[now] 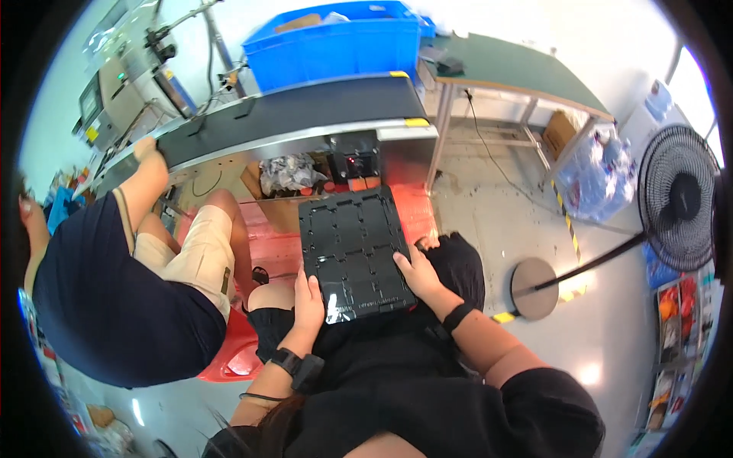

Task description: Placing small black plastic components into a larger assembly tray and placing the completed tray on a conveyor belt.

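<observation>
A black plastic tray [354, 252] with molded compartments lies across my lap, its glossy surface facing up. Along its left edge, my left hand [308, 301] is closed on the lower part of the tray. My right hand [419, 275] grips the opposite edge, thumb on top and the other fingers hidden beneath. Whether the tray is a single one or a stack, I cannot tell.
A conveyor [290, 114] with a dark belt runs ahead, a blue bin [336, 49] behind it. A co-worker [130, 282] sits at left, one hand at the belt. A green-topped table [511, 72] stands far right; a black fan [679, 198] stands at right.
</observation>
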Tool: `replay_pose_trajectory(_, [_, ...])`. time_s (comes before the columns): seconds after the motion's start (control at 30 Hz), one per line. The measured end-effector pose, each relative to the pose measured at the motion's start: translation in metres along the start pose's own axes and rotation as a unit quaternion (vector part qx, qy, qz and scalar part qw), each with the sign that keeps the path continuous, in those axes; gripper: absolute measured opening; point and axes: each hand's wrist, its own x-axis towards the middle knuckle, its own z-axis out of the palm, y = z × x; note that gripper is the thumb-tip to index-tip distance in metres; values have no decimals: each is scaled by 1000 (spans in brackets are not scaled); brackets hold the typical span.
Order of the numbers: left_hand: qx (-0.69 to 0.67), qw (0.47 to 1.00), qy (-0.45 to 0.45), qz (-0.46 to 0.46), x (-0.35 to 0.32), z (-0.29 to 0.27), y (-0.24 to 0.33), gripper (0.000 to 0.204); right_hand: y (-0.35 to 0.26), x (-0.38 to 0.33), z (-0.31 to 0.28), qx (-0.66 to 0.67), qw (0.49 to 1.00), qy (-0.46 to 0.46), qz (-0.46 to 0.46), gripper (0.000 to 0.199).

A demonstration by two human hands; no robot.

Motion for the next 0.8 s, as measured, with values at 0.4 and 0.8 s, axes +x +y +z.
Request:
replay_pose_trajectory(0.4, [-352,910,-125,-180,-5,-10,20,62,-1,-8,-3,247,965,-90,24,56])
replay_pose_trajectory(0.8, [-277,947,-87,-135,-6,-1,5,76,-114,21,-94,-455,797,-395,50,72])
